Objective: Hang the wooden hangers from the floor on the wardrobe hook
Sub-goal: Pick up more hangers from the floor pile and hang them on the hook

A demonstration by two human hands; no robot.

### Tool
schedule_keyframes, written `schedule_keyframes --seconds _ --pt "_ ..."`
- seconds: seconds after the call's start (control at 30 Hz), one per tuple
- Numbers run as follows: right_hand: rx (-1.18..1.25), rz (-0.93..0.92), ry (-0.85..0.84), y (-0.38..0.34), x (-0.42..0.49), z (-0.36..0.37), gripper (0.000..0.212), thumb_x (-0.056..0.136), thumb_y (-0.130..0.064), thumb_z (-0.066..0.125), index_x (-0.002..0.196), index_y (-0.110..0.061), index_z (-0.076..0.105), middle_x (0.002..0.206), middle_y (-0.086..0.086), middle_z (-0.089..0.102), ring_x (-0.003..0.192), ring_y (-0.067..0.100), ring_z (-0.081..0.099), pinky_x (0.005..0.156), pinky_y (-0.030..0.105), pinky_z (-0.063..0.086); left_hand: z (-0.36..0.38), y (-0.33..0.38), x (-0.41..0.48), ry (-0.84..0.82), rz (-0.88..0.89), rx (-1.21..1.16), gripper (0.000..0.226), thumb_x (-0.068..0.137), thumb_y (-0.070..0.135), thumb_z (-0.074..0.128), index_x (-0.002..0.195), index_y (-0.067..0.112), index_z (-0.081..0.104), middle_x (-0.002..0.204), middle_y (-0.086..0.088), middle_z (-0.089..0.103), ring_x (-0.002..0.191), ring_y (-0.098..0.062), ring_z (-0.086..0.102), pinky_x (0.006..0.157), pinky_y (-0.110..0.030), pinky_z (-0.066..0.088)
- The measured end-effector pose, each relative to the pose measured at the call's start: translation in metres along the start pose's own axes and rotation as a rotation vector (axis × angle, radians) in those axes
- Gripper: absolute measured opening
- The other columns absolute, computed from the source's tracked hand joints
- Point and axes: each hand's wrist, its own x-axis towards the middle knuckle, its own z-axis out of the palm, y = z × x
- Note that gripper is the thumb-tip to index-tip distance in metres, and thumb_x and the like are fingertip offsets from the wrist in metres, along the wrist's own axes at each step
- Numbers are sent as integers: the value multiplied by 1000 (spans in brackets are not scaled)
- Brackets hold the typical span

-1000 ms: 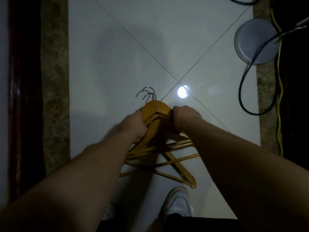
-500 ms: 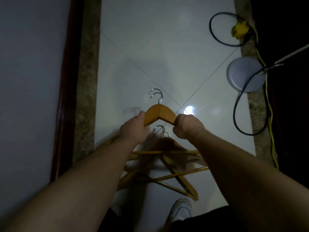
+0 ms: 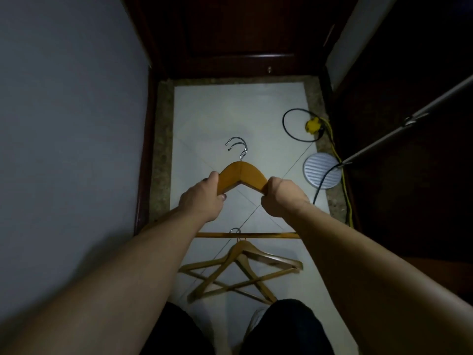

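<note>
I hold wooden hangers stacked together, two metal hooks pointing away from me. My left hand grips the left shoulder and my right hand grips the right shoulder. The held hangers' crossbar shows between my forearms. Below, more wooden hangers lie crossed on the white tiled floor, one with its hook just behind the bar. No wardrobe hook is visible.
A grey wall runs along the left. A dark wooden door closes the far end. On the right lie a black cable loop, a yellow plug, a round ribbed disc and a slanting pole.
I have lifted the held hangers up off the pile and away from the floor. The view has tilted up, so the door and far wall now show. The remaining hangers stay on the floor.
</note>
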Motion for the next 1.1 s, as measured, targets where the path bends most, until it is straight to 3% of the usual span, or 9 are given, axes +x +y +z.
schedule_keyframes --seconds 0.3,0.47,0.63,0.7,0.8,0.87,0.97,1.03,1.1 --pt "81 -58 55 -37 -117 -154 12 97 -18 53 107 -17 46 78 2 51 63 13 50 49 24 37 -182 69 -87 25 28 9 36 96 21 56 126 17 35 111 -11 57 96 -31 60 78 -40 49" --pt "89 -137 111 -42 -182 -237 33 97 -24 58 124 -6 56 83 3 56 71 17 55 51 23 38 -270 104 -131 9 112 -15 40 97 25 57 130 13 38 116 -14 59 110 -35 60 85 -40 47" --pt "119 -159 159 -39 -237 -304 46 92 -39 64 125 -8 57 112 12 67 102 30 64 75 32 44 -333 138 -164 75 244 -62 33 96 27 58 121 11 45 89 -2 59 85 -26 67 74 -34 51" --pt "175 -171 117 -34 -253 -324 46 92 -49 63 114 -9 60 101 8 66 95 26 64 79 34 46 -352 154 -177 82 249 -83 32 96 27 58 122 13 46 92 0 60 89 -23 67 78 -35 52" --pt "337 -171 83 -22 -280 -353 56 89 -68 54 66 -17 51 62 -1 51 59 14 50 68 33 42 -374 180 -200 140 327 -87 43 97 23 58 135 9 44 109 -8 62 106 -28 64 86 -34 47" --pt "447 -168 81 -14 -301 -370 63 85 -79 47 62 -20 45 59 -2 46 56 13 45 64 34 43 -388 201 -215 157 343 -34 45 97 25 57 136 8 43 115 -13 61 107 -31 61 87 -38 45" --pt "569 -144 155 -2 -337 -397 62 81 -85 40 84 -27 60 89 1 56 85 19 55 88 43 46 -408 232 -231 154 352 -12 34 97 31 55 124 14 43 100 -5 59 87 -22 58 74 -35 43" --pt "530 -132 206 10 -362 -412 52 89 -80 31 85 -36 57 104 4 54 99 23 52 90 39 40 -415 251 -243 172 399 -21 28 97 33 56 116 17 44 95 -5 59 82 -20 58 70 -33 43" --pt "482 -93 254 23 -383 -424 72 90 -80 24 110 -26 66 120 10 61 111 28 57 96 41 42 -420 267 -255 174 433 -41 26 95 37 58 111 20 46 93 -5 60 82 -21 59 71 -36 47"
